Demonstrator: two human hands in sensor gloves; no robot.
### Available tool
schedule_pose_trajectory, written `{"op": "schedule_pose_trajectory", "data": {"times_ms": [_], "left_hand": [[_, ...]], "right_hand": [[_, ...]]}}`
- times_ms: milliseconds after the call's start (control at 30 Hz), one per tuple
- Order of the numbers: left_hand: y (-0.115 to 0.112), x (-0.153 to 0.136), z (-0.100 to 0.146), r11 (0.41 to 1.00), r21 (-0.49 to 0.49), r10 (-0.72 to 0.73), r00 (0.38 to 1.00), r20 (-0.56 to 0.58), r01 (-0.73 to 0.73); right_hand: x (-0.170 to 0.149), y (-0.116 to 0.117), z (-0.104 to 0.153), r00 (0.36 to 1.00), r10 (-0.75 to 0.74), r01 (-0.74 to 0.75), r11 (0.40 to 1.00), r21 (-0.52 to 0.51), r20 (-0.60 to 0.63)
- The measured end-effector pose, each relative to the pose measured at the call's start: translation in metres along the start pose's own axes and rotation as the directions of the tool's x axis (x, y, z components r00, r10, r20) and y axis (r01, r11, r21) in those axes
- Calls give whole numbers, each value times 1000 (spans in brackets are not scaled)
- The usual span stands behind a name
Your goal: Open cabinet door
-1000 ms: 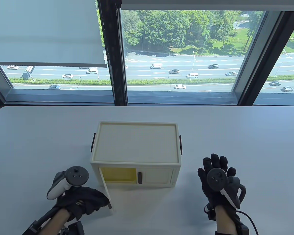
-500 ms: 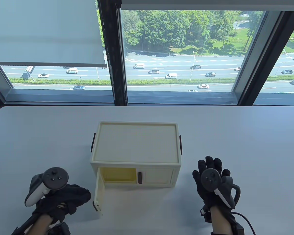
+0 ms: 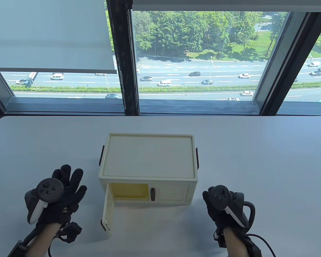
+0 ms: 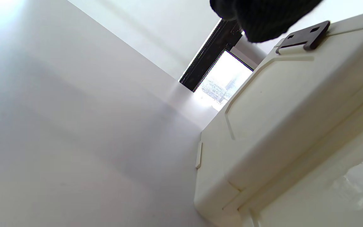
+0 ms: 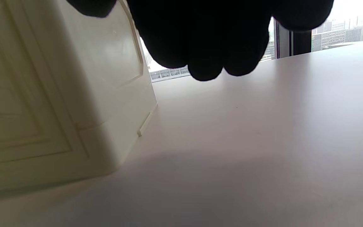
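Observation:
The cream cabinet [image 3: 148, 158] stands mid-table. Its left door [image 3: 108, 211] is swung open toward the front, and a yellow interior [image 3: 128, 190] shows behind it. The right door [image 3: 174, 192] is shut, with a dark handle [image 3: 152, 194] at its left edge. My left hand [image 3: 67, 184] is left of the cabinet, fingers spread, touching nothing. My right hand [image 3: 216, 206] is right of the cabinet, empty, with its fingers mostly hidden under the tracker. In the right wrist view the fingers [image 5: 206, 47] hang above the table beside the cabinet's side [image 5: 58, 94].
The white table [image 3: 256, 150] runs back to a large window. A dark latch [image 4: 304, 36] sits on the cabinet's left side, and a matching one [image 3: 197, 158] on its right side.
My left hand has let go of the door, moved left and away, and spread its fingers. The door swung wider open. My right hand drew back and to the left.

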State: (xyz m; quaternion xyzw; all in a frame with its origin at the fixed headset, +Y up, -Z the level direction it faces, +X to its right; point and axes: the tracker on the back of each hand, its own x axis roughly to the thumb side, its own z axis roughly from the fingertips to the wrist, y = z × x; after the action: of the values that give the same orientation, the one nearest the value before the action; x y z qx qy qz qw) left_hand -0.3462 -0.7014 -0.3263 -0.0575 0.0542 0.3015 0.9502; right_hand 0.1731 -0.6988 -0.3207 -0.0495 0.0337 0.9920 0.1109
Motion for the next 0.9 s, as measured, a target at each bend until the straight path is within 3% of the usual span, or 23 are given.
{"op": "schedule_pose_trajectory", "data": {"times_ms": [67,200,433,700,900], "left_hand": [[-2,-4,-3,1000,-13,-6,1000,-21,6],[-5,-7,-4,999,-31,-16,999,-38,14],[-5,-9,-2,999,-39,-18,998,-52,16],[-1,-10,2,999,-37,-1,999,-46,0],[-1,-10,4,999,-51,-4,999,-37,2]], "right_hand": [[2,-6,1,999,-45,44,998,47,16],[12,-17,7,993,-98,96,994,45,64],[50,-23,20,984,-140,126,984,126,109],[102,-21,38,974,-199,197,980,32,104],[144,-11,37,979,-199,200,980,-19,41]]}}
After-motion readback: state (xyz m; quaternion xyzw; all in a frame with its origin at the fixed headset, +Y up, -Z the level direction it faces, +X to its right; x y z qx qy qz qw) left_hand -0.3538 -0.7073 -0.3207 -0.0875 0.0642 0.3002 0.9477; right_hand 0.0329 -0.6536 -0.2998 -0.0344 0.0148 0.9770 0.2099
